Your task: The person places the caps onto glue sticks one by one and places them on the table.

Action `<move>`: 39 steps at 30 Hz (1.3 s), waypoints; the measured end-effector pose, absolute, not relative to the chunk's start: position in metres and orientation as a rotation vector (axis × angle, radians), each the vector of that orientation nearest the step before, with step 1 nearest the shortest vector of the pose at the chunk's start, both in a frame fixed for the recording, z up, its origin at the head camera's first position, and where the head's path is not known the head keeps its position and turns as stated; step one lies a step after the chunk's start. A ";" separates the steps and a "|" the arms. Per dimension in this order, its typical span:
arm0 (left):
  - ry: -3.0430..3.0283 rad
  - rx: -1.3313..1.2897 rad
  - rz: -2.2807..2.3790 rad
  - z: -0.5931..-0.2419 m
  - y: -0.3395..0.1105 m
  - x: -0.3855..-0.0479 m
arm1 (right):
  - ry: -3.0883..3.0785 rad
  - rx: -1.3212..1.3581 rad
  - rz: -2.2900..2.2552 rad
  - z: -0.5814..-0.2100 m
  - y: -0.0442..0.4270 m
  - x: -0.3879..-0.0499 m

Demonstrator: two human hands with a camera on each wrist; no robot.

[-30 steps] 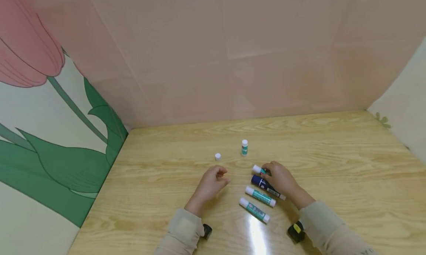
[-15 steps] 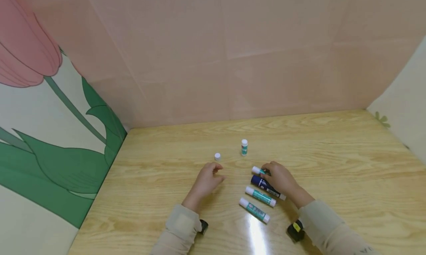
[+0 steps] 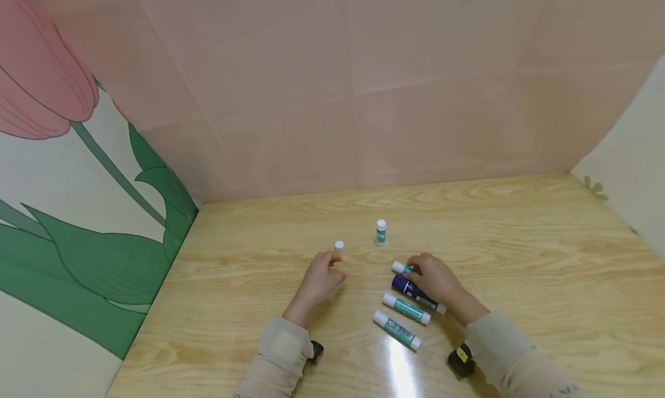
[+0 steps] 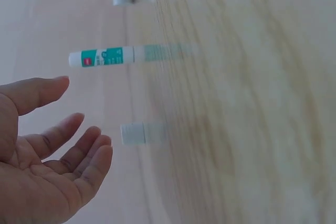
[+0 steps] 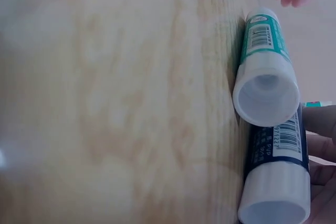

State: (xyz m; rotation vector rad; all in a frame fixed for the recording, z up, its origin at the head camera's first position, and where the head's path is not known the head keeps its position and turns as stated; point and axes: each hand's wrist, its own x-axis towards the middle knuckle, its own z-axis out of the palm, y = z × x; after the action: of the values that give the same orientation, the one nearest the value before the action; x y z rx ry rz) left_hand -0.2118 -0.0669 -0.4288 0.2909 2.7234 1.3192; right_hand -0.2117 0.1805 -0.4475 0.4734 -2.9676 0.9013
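Observation:
My right hand [image 3: 437, 279] pinches a green-and-white glue stick [image 3: 400, 267] lying farthest back in a slanted row. Its fingers hide most of that stick. Directly below it lies a dark blue glue stick [image 3: 413, 288], which the right wrist view shows beside the hand's fingers. My left hand [image 3: 316, 281] hovers over the table with relaxed, parted fingers and holds nothing. Just beyond its fingertips stands a small white cap [image 3: 339, 246], apart from the hand in the left wrist view. A short green-and-white glue stick [image 3: 381, 233] stands upright, right of the cap.
Two more green glue sticks lie nearer the person, a middle one [image 3: 407, 309] and a front one [image 3: 397, 331]. Black wrist cameras sit under both sleeves. A pinkish sheet [image 3: 358, 86] rises behind the wooden table [image 3: 234, 294], and a tulip-printed panel [image 3: 119, 253] stands left.
My left hand has shifted left and slightly forward, closer to the white cap. The farthest lying glue stick has slid slightly left with the right hand's fingers on it.

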 end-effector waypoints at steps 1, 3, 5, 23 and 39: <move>2.724 0.283 1.322 -0.429 -0.067 -0.212 | -2.962 0.478 0.904 -0.447 0.180 -0.212; 2.722 0.260 1.326 -0.428 -0.067 -0.213 | -2.956 0.475 0.904 -0.446 0.180 -0.212; 2.729 0.251 1.321 -0.427 -0.067 -0.214 | -2.956 0.465 0.907 -0.445 0.179 -0.211; 2.710 0.212 1.348 -0.432 -0.068 -0.220 | -2.887 0.428 0.934 -0.443 0.171 -0.216; 2.750 0.193 1.304 -0.434 -0.066 -0.228 | -2.876 0.428 0.989 -0.437 0.169 -0.223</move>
State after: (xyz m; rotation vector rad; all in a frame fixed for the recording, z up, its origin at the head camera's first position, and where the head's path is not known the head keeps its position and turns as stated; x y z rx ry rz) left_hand -0.2280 -0.0662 -0.4339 0.1932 2.7497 1.3043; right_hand -0.2231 0.1695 -0.4375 0.4284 -2.8762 0.9888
